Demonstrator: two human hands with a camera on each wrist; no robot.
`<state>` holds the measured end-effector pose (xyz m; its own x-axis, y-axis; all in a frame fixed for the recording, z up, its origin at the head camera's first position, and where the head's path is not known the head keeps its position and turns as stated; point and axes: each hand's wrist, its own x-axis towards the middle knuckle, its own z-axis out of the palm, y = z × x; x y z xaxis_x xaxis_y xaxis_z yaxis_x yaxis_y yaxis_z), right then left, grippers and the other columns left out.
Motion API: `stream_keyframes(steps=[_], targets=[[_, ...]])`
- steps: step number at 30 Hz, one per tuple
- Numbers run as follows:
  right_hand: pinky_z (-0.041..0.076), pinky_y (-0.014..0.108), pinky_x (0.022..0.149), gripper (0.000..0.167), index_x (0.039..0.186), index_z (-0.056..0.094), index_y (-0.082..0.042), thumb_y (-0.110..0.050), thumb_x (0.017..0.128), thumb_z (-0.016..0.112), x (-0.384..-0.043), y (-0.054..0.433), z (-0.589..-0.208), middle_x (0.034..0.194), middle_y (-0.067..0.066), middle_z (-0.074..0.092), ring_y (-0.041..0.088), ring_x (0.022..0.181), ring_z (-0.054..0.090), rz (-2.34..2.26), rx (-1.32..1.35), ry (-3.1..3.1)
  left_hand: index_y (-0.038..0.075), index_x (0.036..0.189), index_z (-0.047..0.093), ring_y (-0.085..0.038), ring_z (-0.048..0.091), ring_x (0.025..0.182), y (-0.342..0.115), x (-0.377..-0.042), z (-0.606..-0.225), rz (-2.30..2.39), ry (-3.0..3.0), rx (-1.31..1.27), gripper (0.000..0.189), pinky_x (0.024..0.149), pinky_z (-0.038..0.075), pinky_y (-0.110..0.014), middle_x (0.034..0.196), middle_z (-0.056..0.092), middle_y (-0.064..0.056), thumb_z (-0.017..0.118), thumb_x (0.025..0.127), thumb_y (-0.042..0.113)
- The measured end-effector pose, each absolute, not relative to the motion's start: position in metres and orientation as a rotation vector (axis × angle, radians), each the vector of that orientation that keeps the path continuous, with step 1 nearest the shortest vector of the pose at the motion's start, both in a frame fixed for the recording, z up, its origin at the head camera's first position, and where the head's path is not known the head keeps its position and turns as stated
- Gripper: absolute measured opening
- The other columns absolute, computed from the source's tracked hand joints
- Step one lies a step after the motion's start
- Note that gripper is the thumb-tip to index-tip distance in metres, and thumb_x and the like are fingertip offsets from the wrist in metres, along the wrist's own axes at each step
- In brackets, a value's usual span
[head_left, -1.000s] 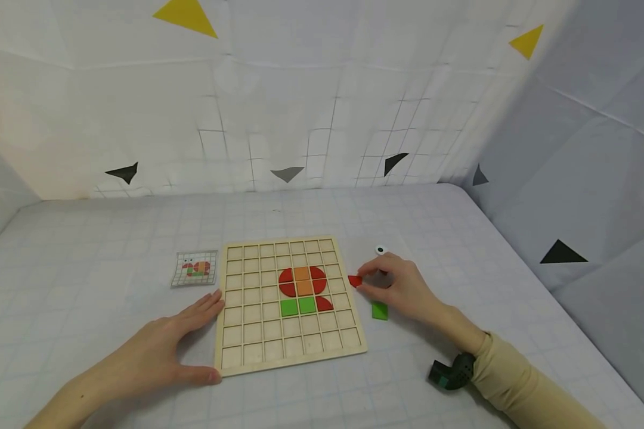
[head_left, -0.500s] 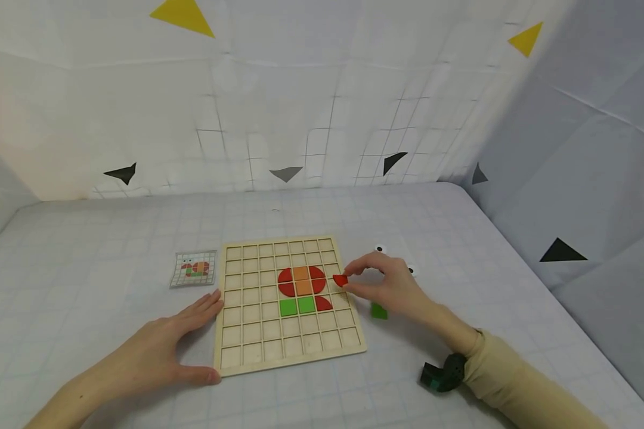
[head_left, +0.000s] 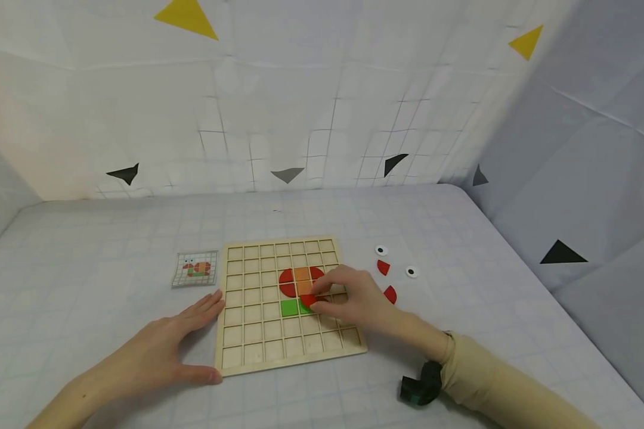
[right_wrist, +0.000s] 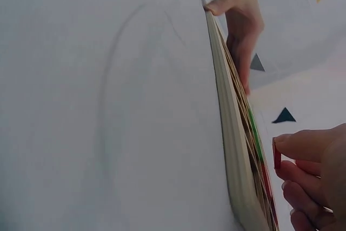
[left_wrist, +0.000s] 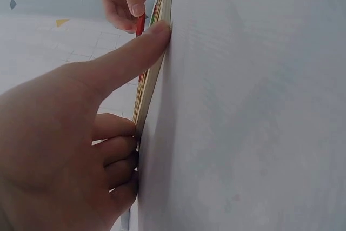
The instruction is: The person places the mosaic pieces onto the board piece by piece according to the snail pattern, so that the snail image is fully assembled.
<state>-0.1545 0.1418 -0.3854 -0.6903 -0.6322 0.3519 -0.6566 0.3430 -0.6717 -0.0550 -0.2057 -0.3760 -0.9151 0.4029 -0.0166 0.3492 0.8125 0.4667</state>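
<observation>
My right hand [head_left: 354,301] pinches a red quarter-circle piece [head_left: 307,300] between thumb and fingers, held over the wooden grid board [head_left: 252,348]; the right wrist view shows the piece [right_wrist: 277,154] edge-on, slightly above the board. Set in the grid are orange squares [head_left: 302,273], red rounded pieces [head_left: 287,283] on both sides of them, and green squares [head_left: 289,308] below. My hand partly covers the pieces on the right. Spread along the board's left edge, my left hand [head_left: 155,342] touches it with fingertips and thumb [left_wrist: 154,33].
A small picture card [head_left: 195,269] lies left of the board. To its right are two round eye pieces [head_left: 381,250] and two red pieces [head_left: 390,294]. Fabric walls rise behind and at the right. A dark device [head_left: 421,384] sits on the right wrist.
My right hand has carried the red piece leftward from the table beside the board to over the green squares. The loose green square is now hidden behind my hand. My left hand stays put.
</observation>
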Motion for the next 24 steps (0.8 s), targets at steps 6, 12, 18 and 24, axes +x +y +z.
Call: stream_keyframes(steps=[6,12,18,24], targets=[[0.054,0.027,0.081,0.022,0.105,0.075,-0.011,-0.016,0.084,0.081,-0.150,0.123,-0.387,0.098,-0.004,0.074,0.012,0.093,0.065,1.271,1.285,-2.554,0.020,0.152,0.045,-0.025,0.041,0.144,-0.205,-0.055,-0.377,0.703,2.893,0.607,0.108,0.104,0.044,-0.052,0.161,0.035,0.005,0.064,0.067,0.083],[0.049,0.028,0.083,0.023,0.106,0.074,-0.014,-0.021,0.085,0.081,-0.145,0.108,-0.386,0.100,-0.008,0.074,0.013,0.092,0.060,1.176,1.264,-2.594,0.019,0.152,0.045,-0.025,0.040,0.144,-0.204,-0.057,-0.377,0.715,2.890,0.604,0.108,0.105,0.043,-0.052,0.161,0.035,0.005,0.065,0.066,0.082],[0.047,0.034,0.097,0.022,0.105,0.074,-0.014,-0.021,0.085,0.080,-0.142,0.097,-0.385,0.100,-0.009,0.074,0.007,0.095,0.062,1.102,1.237,-2.623,0.020,0.150,0.047,-0.022,0.041,0.144,-0.204,-0.056,-0.376,0.700,2.894,0.586,0.107,0.105,0.044,-0.051,0.160,0.036,0.007,0.067,0.066,0.082],[0.048,0.026,0.086,0.023,0.106,0.075,-0.015,-0.022,0.085,0.080,-0.140,0.090,-0.385,0.100,-0.010,0.074,0.007,0.093,0.059,1.057,1.221,-2.636,0.021,0.149,0.050,-0.022,0.046,0.141,-0.204,-0.057,-0.376,0.658,2.930,0.590,0.103,0.103,0.046,-0.050,0.158,0.040,0.007,0.068,0.067,0.081]])
